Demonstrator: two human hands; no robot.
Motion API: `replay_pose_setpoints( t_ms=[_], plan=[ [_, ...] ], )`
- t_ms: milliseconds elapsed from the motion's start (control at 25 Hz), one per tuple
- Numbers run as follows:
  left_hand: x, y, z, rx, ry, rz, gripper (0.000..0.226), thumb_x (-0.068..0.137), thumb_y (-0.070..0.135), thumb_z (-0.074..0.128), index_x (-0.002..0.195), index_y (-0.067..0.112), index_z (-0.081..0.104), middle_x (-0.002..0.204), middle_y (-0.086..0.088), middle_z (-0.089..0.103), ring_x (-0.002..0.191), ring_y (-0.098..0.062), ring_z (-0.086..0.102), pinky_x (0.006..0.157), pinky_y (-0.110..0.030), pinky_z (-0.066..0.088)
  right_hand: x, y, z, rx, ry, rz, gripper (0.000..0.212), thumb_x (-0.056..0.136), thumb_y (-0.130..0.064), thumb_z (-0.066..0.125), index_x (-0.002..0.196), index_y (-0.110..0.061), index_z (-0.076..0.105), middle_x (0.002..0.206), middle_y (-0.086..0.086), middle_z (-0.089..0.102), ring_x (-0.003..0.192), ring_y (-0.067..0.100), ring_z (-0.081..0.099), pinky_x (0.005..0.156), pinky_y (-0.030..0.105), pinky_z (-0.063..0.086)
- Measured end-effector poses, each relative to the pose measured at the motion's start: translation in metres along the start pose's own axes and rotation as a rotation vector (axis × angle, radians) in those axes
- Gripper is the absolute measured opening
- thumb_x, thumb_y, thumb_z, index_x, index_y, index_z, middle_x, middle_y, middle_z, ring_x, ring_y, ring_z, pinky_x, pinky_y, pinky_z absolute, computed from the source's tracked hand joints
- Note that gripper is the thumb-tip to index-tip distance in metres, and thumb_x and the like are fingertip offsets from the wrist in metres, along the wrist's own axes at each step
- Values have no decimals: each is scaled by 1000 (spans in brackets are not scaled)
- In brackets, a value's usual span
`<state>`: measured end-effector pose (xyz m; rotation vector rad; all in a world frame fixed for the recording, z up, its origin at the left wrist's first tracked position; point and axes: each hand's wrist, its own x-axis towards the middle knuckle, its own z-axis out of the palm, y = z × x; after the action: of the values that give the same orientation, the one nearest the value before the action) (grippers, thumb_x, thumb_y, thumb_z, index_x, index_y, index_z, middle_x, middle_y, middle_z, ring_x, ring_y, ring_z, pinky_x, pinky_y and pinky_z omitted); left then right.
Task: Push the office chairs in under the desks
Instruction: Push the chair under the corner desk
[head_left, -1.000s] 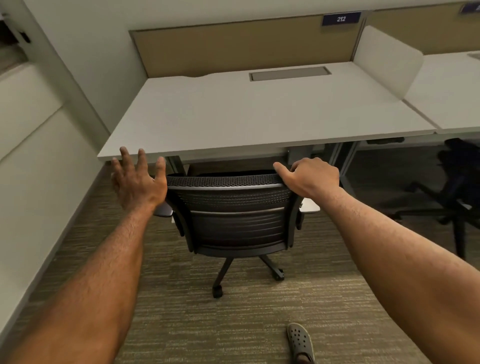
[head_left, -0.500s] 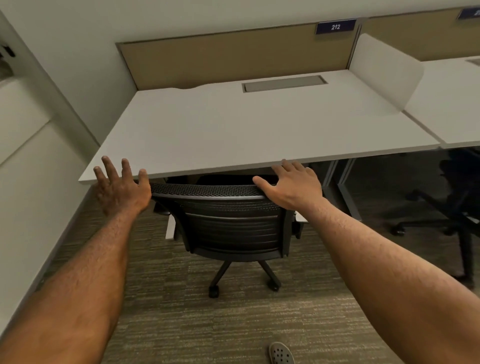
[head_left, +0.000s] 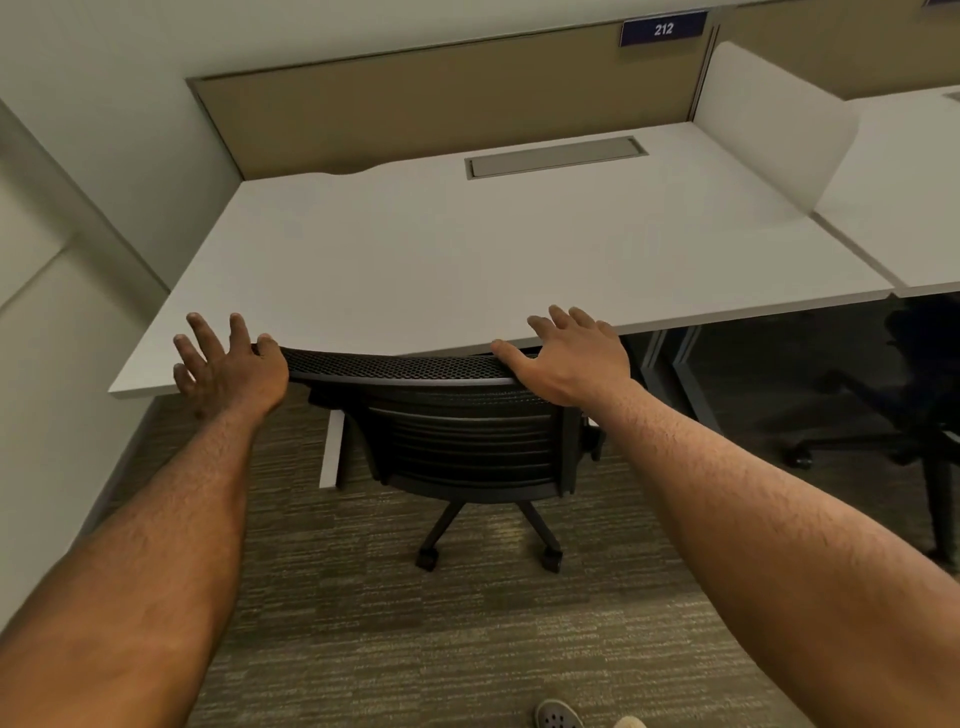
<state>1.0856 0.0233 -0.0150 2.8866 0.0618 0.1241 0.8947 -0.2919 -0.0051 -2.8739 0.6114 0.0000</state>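
A black mesh-backed office chair (head_left: 467, 441) stands at the front edge of a white desk (head_left: 467, 249), its seat hidden beneath the desktop and its backrest top touching the desk edge. My left hand (head_left: 228, 364) lies flat against the backrest's left top corner, fingers spread over the desk edge. My right hand (head_left: 566, 353) presses palm-down on the right top corner, fingers apart. Neither hand is closed around the frame.
A wall panel (head_left: 52, 389) runs close on the left. A second desk (head_left: 904, 197) adjoins on the right, behind a white divider (head_left: 763, 135), with another black chair (head_left: 904, 415) under it. Carpet lies in front, and my shoe (head_left: 558, 714) shows at the bottom.
The chair has rolled forward until its backrest meets the desk edge. Both hands moved forward with it, and the right hand opened from a curled grip to flat.
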Motion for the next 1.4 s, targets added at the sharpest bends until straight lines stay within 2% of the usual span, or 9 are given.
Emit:
replay_pose_setpoints(
  t_ms=[200, 280, 520, 840, 1240, 1400],
  plan=[
    [2, 0, 0, -50, 23, -8, 62, 97, 49, 17, 156, 29, 14, 165, -9, -9, 151, -31, -6, 120, -51, 1, 10, 3, -8, -22, 27, -33, 99, 81, -87, 10, 155, -24, 29, 164, 5, 20, 151, 25, 13, 120, 50, 10],
    [25, 17, 16, -52, 12, -3, 63, 97, 49, 16, 156, 30, 15, 165, -9, -9, 151, -31, -5, 120, -51, 2, 45, 15, -5, 5, -5, -22, 97, 82, -86, 11, 155, -25, 29, 164, 5, 20, 151, 25, 14, 120, 50, 11],
    [12, 38, 21, -108, 18, 25, 66, 94, 54, 17, 156, 30, 16, 165, -9, -8, 151, -31, -3, 120, -51, 3, 57, 43, -12, -1, 41, -35, 96, 82, -86, 13, 155, -26, 29, 164, 4, 22, 151, 23, 15, 121, 47, 11],
    [-3, 61, 28, -201, 15, 30, 67, 96, 57, 21, 155, 26, 19, 165, -12, -9, 151, -30, -3, 120, -51, 6, 80, 76, -18, 9, 94, -91, 99, 79, -89, 7, 157, -29, 19, 165, 1, 18, 151, 20, 12, 121, 46, 9],
    [-17, 85, 37, -273, 31, 40, 64, 99, 53, 27, 156, 29, 13, 165, -11, -12, 151, -30, -4, 120, -51, 7, 100, 107, -23, -20, 114, -144, 94, 84, -85, 9, 154, -26, 29, 162, 4, 28, 150, 23, 19, 120, 47, 14],
    [-10, 84, 26, -162, -77, 43, 72, 97, 65, 17, 157, 29, 2, 162, -9, -23, 150, -29, -12, 121, -49, -1, 91, 101, -24, -7, 181, -64, 90, 87, -81, 7, 154, -26, 28, 163, 5, 25, 150, 22, 15, 121, 48, 10]
  ],
)
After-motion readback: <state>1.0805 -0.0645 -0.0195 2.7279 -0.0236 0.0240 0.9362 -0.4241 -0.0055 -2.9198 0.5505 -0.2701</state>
